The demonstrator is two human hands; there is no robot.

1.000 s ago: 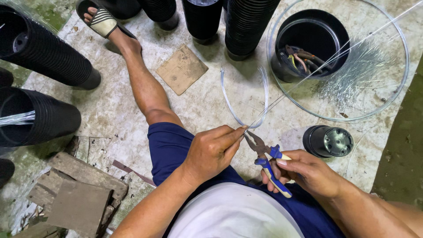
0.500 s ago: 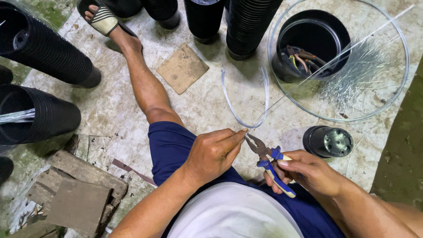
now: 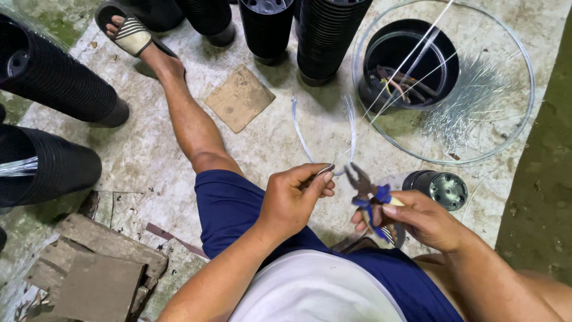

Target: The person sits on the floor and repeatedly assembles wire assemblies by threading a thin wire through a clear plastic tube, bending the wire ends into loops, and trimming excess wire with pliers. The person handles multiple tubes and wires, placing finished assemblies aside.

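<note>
My left hand (image 3: pixel 296 201) pinches the bottom of a bent loop of thin silvery wire (image 3: pixel 350 128), whose two ends rise away from me. My right hand (image 3: pixel 417 219) grips blue-handled pliers (image 3: pixel 367 191), their jaws pointing at the wire just beside my left fingertips. Whether the jaws touch the wire is unclear. Both hands hover over my lap, above blue shorts and a white shirt.
A large wire hoop (image 3: pixel 524 71) lies on the concrete with cut wire pieces (image 3: pixel 471 101) and a black pot (image 3: pixel 411 62) holding tools. Stacks of black pots (image 3: pixel 53 77) lie left and stand at the top (image 3: pixel 325 36). A small black cylinder (image 3: pixel 438 188), a cardboard square (image 3: pixel 240 98), broken slabs (image 3: pixel 95 262).
My hands stay almost still. The left fingers have shifted slightly on the wire loop, and the pliers' jaws have moved a little closer to it.
</note>
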